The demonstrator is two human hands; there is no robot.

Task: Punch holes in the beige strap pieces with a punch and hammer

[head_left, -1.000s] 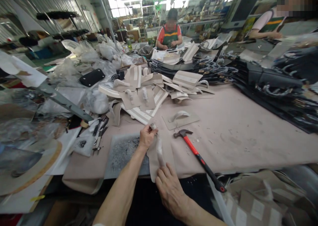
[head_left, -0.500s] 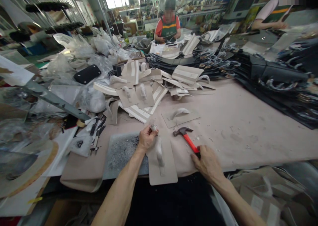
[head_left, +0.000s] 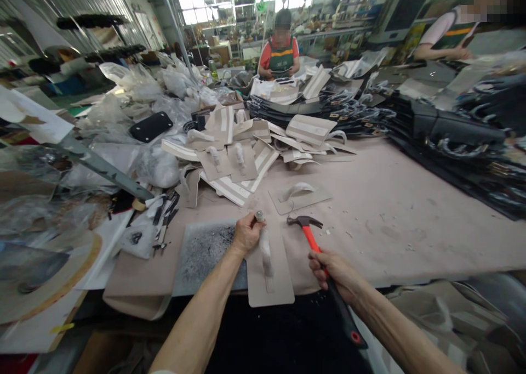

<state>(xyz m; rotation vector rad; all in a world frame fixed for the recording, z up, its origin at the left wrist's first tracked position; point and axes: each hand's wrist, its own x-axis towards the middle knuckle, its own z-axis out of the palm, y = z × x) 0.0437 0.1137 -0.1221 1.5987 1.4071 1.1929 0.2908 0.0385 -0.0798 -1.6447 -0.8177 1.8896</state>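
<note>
My left hand (head_left: 247, 232) pinches a short metal rod with a round top, perhaps a punch (head_left: 259, 215), upright at the far end of a wrapped handle (head_left: 266, 253). That handle is fixed to a flat beige panel (head_left: 271, 294), which overhangs the table's near edge. To the right, my right hand (head_left: 335, 272) is closed around the red and black handle of a claw hammer (head_left: 311, 238). The hammer head points away from me, beside the panel. A second beige panel with a wrapped handle (head_left: 299, 190) lies just beyond.
Left of the panel lies a grey slab (head_left: 193, 264) with black specks. Beige pieces (head_left: 230, 160) are heaped behind, and stacked black bag parts (head_left: 447, 122) lie at the right. Clear plastic bags (head_left: 156, 160) crowd the left. Two co-workers (head_left: 280, 56) are across the table.
My right hand has wrapped around the hammer's handle, and the handle's butt end now shows below it. My left hand has shifted slightly, keeping its pinch on the metal rod.
</note>
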